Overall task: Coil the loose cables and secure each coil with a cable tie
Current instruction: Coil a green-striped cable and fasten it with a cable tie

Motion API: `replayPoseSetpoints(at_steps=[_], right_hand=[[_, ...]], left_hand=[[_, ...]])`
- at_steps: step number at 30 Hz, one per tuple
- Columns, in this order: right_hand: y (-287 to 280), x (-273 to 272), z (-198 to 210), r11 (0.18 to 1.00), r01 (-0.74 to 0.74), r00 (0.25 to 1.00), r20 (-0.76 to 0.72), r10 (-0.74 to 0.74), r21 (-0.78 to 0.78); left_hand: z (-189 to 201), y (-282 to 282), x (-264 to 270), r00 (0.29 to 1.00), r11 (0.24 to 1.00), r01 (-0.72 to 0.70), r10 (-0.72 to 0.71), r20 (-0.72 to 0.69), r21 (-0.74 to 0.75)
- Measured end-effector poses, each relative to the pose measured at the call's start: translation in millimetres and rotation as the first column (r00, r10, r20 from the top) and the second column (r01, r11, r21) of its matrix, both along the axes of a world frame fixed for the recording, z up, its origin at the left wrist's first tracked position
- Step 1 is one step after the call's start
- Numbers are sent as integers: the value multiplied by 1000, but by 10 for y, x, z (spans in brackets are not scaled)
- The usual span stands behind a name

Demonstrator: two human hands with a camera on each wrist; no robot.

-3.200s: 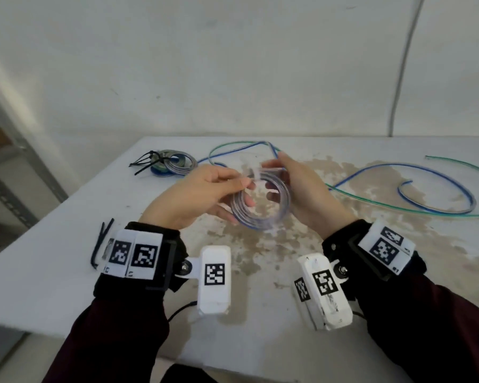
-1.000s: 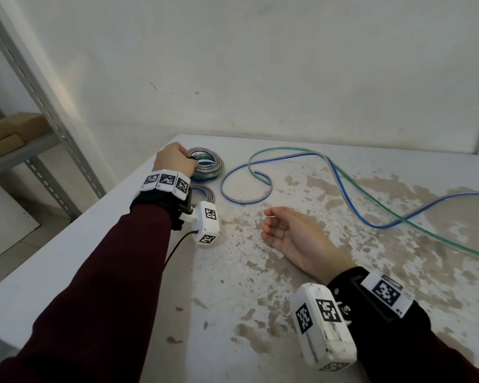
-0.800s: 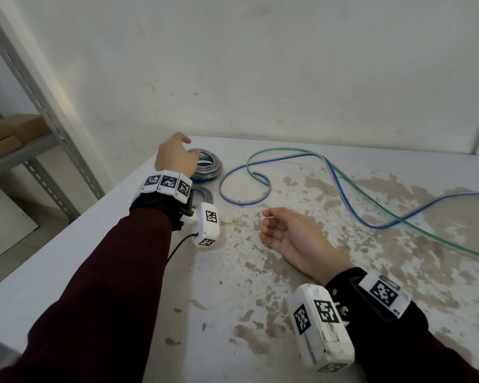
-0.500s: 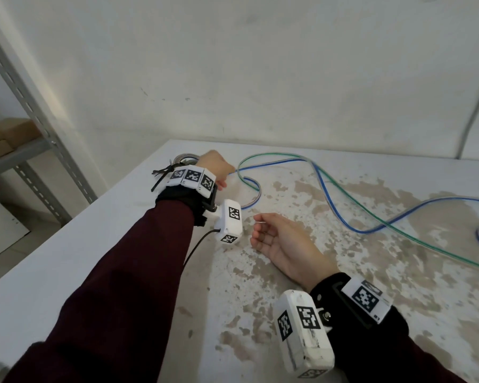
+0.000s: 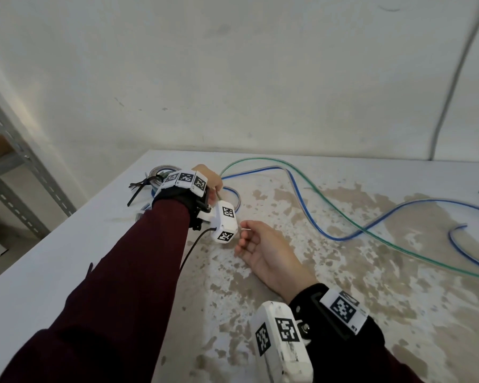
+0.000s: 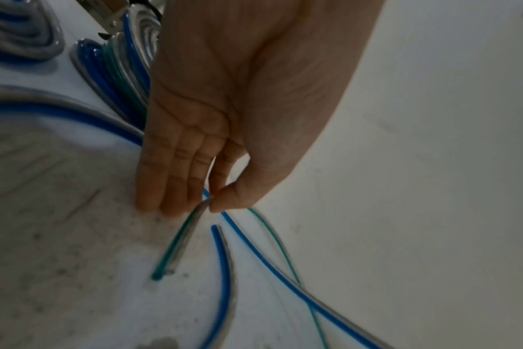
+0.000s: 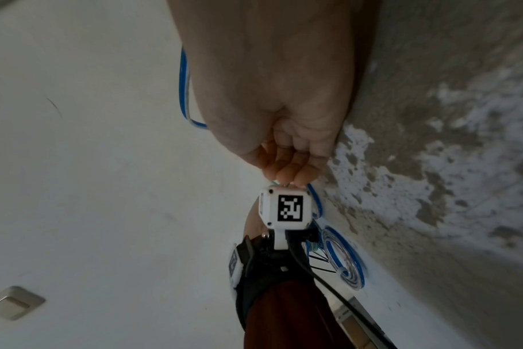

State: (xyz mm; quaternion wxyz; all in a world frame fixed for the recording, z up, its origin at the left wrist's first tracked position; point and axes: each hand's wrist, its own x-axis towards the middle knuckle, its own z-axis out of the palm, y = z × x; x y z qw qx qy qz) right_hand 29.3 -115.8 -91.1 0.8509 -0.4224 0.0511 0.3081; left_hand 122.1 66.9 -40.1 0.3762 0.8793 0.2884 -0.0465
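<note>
Nearest me, my right hand (image 5: 263, 255) lies palm-up on the stained table (image 5: 343, 313), fingers loosely curled. A thin pale sliver shows at its fingertips in the head view — possibly a trimmed tie end, but I cannot tell whether it is pinched or just lying there. I judge this hand to be parked, waiting to help wind.

Further out, toward the table's far left corner, my left hand (image 6: 224, 146) pinches the green cable (image 6: 176, 238) between thumb and forefinger just short of its cut end, the other fingers straight beside it. Holding near the tip gives me a fixed start for the first loop, I think.

The blue cable (image 6: 224, 271) lies loose beside it, its end close by; both run away across the table to the right edge. Beyond my left wrist sit the finished coils (image 5: 161, 172) with black cable ties (image 5: 138, 189) sticking out — kept in the corner, clear of the working area.
</note>
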Motion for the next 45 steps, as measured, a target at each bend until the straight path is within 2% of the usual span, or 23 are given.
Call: replayPoseSetpoints(at_steps=[2,4,8,11,14,17,19,22,24,25,27,29,31,32,33,34,35,36,37,38,39,41,45], right_hand=[[-1,6,9,1000,24,1000,-2,-24,-7],[-10,8,37,999,38,999,-4,-38,-17],[-73,-10,115,999,-17,1000,-7,17,-40],[-200,-4,218,990,-58,994,89,70,-130],[-444,46,441,977,62,960,281,-2,-205],[-769,66,788,905,295,806,589,-64,-307],[-979,85,1016,823,399,663,747,45,-404],[-1190,112,1320,671,532,465,841,277,-516],[-1307,125,1465,631,625,309,888,341,-460],[-1388,108,1534,620,660,274,904,328,-425],[-1600,98,1647,546,748,270,924,270,-378],[-1895,73,1736,446,843,224,950,219,-302],[-2206,52,1788,342,907,184,962,200,-244],[-2336,27,1791,313,918,187,961,204,-245],[-2440,-15,1783,326,908,202,957,208,-263],[-2518,-61,1763,370,880,232,950,210,-297],[-2565,-114,1732,418,840,274,935,223,-346],[-2578,-173,1689,450,802,313,917,246,-394],[-2566,-221,1639,475,765,348,899,265,-436],[-2538,-247,1579,504,728,376,885,273,-465],[-2500,-254,1516,533,699,393,878,273,-478],[-2402,-226,1373,577,664,412,877,248,-476],[-2215,-169,1048,711,608,476,879,29,-353]], left_hand=[[58,17,-32,998,998,-17,21,54,-60],[133,-2,-107,983,986,5,25,181,-165],[286,-183,-428,888,929,86,92,451,-360],[390,-349,-719,850,949,164,3,527,-270],[565,-554,-975,832,970,230,-154,533,-80],[847,-836,-1210,804,958,283,-266,532,52],[1074,-1060,-1371,765,929,346,-361,534,133],[1368,-1372,-1591,681,849,498,-509,527,177],[1510,-1546,-1721,608,777,615,-575,547,134],[1558,-1620,-1770,569,747,658,-577,586,95],[1603,-1729,-1819,506,703,711,-483,715,-28],[1591,-1797,-1837,469,632,749,-294,833,-199],[1512,-1800,-1812,458,487,785,-39,888,-384],[1456,-1776,-1784,457,408,797,77,886,-446],[1390,-1761,-1748,452,362,802,154,879,-476],[1312,-1753,-1702,447,391,786,176,877,-479],[1238,-1767,-1663,447,500,739,137,884,-451],[1159,-1796,-1626,458,653,658,48,888,-375],[1084,-1838,-1595,484,763,582,-46,874,-282],[1006,-1885,-1557,515,815,537,-113,850,-217],[937,-1929,-1520,553,823,528,-146,820,-210],[817,-2011,-1470,624,783,549,-153,766,-291],[592,-2125,-1406,688,676,529,12,725,-513]])
